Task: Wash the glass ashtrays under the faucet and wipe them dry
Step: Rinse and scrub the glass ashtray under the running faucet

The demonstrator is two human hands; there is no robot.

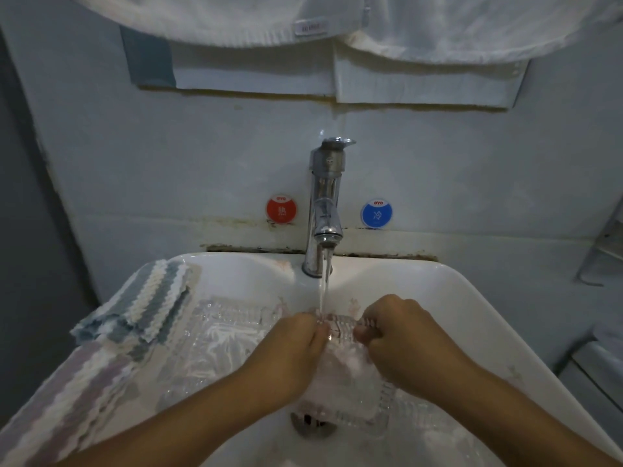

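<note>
Water runs from the chrome faucet [324,210] onto a square ribbed glass ashtray [344,375] held over the white sink [448,298]. My left hand [290,352] grips the ashtray's left side, fingers curled over its far rim. My right hand [404,338] grips the right side the same way. The stream lands on the far rim between my two hands. A second glass ashtray [215,335] lies in the left part of the basin, leaning against the sink's side.
A blue, grey and white striped cloth [148,298] drapes over the sink's left rim, with a pinkish striped cloth [77,399] nearer me. The drain [310,423] sits below the held ashtray. White towels [303,18] hang overhead. Red and blue stickers flank the faucet.
</note>
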